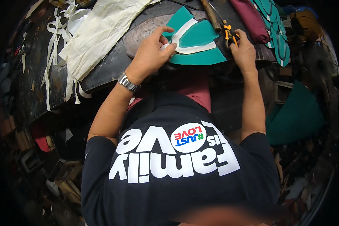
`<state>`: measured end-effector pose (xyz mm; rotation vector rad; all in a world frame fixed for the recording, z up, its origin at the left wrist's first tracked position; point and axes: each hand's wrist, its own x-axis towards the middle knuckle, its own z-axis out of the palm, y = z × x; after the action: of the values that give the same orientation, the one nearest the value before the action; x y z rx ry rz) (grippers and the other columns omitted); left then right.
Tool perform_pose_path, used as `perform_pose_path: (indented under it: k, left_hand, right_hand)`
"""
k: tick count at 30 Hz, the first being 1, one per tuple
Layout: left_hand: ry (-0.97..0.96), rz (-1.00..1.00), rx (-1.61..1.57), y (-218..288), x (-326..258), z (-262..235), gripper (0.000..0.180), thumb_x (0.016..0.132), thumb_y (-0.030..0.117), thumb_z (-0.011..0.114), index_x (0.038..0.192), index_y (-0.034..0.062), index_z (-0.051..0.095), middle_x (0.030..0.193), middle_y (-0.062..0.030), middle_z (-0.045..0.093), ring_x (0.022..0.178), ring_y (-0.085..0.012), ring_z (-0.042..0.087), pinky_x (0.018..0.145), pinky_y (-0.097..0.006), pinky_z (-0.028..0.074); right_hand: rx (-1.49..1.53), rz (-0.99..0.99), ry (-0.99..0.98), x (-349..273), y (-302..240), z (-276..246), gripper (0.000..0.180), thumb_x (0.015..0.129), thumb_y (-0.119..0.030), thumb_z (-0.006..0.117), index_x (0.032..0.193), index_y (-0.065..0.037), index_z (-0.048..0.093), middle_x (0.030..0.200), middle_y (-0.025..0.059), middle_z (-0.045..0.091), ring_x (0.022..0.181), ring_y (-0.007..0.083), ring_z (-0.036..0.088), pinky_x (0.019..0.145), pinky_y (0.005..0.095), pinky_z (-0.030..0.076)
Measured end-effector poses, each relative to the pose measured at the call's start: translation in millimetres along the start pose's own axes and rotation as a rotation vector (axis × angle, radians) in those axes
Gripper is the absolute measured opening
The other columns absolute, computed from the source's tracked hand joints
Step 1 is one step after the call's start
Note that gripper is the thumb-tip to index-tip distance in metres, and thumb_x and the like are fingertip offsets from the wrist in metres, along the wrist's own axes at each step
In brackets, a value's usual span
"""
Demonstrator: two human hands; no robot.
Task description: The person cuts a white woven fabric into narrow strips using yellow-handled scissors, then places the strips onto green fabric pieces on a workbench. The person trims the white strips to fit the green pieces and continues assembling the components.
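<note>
**Head view: both hands at the teal pieces**

Head camera looks down on a dark worktable (45, 90). The left hand (152, 51) pinches the white trim strip (194, 48) at the left edge of the stacked teal pieces (197, 43), fingers curled over them. The right hand (244, 51) lies just right of the stack, closed around orange-handled scissors (229, 35) pointing far. The trim's long axis runs left to right, between both hands. Cream cloth (98, 34) lies far left.

The middle of the view is evenly and fairly brightly lit, with no glare seen, while the rim is darkened into black corners. Straight edges are bent outward, and the bottom edge is blurred.
</note>
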<state>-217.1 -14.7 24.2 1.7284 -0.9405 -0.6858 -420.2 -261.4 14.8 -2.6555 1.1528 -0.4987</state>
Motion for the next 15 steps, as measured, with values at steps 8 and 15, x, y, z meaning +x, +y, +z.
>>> perform_pose_path:
  k: [8, 15]
  left_hand:
    - [-0.122, -0.023, -0.095, -6, 3, -13, 0.036, 0.085, 0.01, 0.065, 0.119, 0.0011, 0.062, 0.073, -0.0006, 0.06, 0.063, -0.0057, 0.057, 0.06, -0.022, 0.047]
    - [-0.129, -0.117, -0.242, -7, 8, -18, 0.04, 0.083, 0.008, 0.067, 0.122, -0.0002, 0.06, 0.076, 0.0003, 0.061, 0.062, -0.0046, 0.055, 0.057, -0.02, 0.044]
  right_hand:
    - [1.59, 0.338, -0.57, -52, -13, -58, 0.066, 0.078, -0.011, 0.072, 0.137, 0.0, 0.046, 0.08, 0.0072, 0.062, 0.069, 0.0138, 0.061, 0.065, 0.0251, 0.05]
    - [1.579, 0.528, -1.194, -129, -48, -29, 0.062, 0.072, -0.016, 0.079, 0.125, 0.004, 0.054, 0.07, 0.0077, 0.06, 0.057, 0.0142, 0.058, 0.053, 0.0253, 0.049]
